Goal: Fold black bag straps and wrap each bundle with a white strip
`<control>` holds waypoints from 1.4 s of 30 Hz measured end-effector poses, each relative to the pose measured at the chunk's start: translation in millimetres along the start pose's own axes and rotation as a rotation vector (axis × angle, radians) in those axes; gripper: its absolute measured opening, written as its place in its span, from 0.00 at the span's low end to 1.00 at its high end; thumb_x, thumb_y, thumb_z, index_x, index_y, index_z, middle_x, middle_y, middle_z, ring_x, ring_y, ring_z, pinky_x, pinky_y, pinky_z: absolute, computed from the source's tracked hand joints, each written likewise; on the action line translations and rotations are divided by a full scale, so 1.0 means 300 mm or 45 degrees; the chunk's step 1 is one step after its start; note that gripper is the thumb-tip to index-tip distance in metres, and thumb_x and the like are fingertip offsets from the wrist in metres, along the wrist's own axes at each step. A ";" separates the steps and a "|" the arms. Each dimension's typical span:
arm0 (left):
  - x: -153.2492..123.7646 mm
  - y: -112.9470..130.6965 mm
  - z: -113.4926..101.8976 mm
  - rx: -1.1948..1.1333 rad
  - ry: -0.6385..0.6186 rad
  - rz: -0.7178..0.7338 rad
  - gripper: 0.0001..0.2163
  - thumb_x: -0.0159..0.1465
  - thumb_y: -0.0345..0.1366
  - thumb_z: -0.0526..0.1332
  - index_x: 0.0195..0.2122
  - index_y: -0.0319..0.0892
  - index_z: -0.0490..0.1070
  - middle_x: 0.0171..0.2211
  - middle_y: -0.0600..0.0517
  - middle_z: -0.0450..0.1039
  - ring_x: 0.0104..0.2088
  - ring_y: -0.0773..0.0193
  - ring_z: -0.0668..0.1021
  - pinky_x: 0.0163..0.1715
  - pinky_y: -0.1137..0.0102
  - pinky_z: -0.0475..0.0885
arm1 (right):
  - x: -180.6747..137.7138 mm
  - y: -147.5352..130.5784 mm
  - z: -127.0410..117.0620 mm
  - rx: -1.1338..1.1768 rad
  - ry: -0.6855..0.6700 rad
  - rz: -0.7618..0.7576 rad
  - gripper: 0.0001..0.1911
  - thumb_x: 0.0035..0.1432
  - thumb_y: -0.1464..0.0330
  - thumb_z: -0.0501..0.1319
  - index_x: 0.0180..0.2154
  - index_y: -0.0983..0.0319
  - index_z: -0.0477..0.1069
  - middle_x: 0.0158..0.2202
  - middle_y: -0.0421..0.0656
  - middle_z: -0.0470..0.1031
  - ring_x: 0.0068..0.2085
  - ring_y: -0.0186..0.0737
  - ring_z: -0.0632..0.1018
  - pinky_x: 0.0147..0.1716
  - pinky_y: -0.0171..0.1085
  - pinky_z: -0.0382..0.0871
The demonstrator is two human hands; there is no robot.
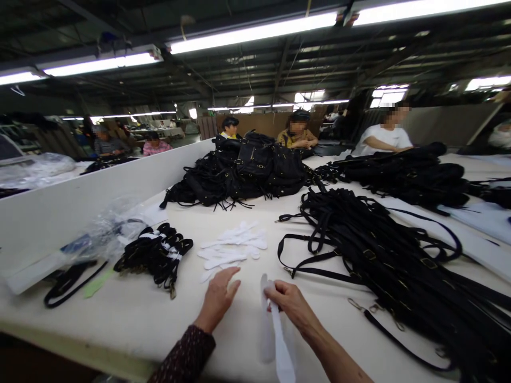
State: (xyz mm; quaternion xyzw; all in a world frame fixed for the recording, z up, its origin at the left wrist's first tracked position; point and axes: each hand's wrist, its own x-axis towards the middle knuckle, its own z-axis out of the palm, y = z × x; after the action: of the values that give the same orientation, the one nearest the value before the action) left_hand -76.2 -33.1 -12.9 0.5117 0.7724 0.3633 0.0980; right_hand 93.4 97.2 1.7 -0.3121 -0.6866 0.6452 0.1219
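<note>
My right hand (289, 304) pinches a long white strip (282, 351) with a rounded end, which hangs down toward the front of the table. A second pale, smeared shape shows beside it, possibly another strip in motion. To the left, my left hand (217, 299) holds nothing, its thumb and fingers apart above the tabletop. Just beyond that hand lies a loose pile of similar white strips (235, 246). Black straps with metal clips (155, 255) sit bundled farther left, with white bands around them.
A large heap of black straps (359, 244) with buckles and hooks covers the right side. Black bags (255, 165) are piled at the back. Clear plastic bags (107, 231) lie against a white partition (91, 189) on the left. Several people work beyond the table.
</note>
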 end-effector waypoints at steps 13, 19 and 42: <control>0.173 -0.333 -0.070 0.415 0.271 -0.129 0.13 0.64 0.32 0.55 0.49 0.45 0.72 0.56 0.44 0.73 0.59 0.51 0.70 0.58 0.53 0.62 | -0.174 0.084 -0.085 -1.326 0.128 0.043 0.27 0.56 0.67 0.57 0.58 0.54 0.68 0.65 0.43 0.65 0.63 0.50 0.67 0.60 0.46 0.64; 0.153 -0.277 -0.102 0.288 0.330 -0.245 0.13 0.66 0.39 0.53 0.49 0.44 0.69 0.44 0.43 0.77 0.46 0.52 0.77 0.47 0.57 0.70 | -0.079 0.106 0.002 -1.257 0.071 -0.187 0.26 0.53 0.75 0.55 0.53 0.55 0.73 0.62 0.43 0.69 0.60 0.48 0.69 0.58 0.44 0.66; -0.164 0.192 0.103 -1.155 -0.448 -0.568 0.24 0.54 0.59 0.63 0.35 0.40 0.73 0.22 0.51 0.77 0.23 0.63 0.76 0.25 0.70 0.68 | -0.082 -0.021 0.031 0.454 0.226 -0.195 0.23 0.45 0.51 0.71 0.22 0.64 0.70 0.19 0.36 0.66 0.24 0.30 0.64 0.25 0.33 0.57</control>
State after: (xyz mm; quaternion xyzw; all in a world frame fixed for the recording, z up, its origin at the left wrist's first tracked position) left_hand 4.0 -49.0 -7.8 0.2944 0.5997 0.5396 0.5123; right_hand 105.3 75.5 12.3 -0.2881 -0.5698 0.7153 0.2838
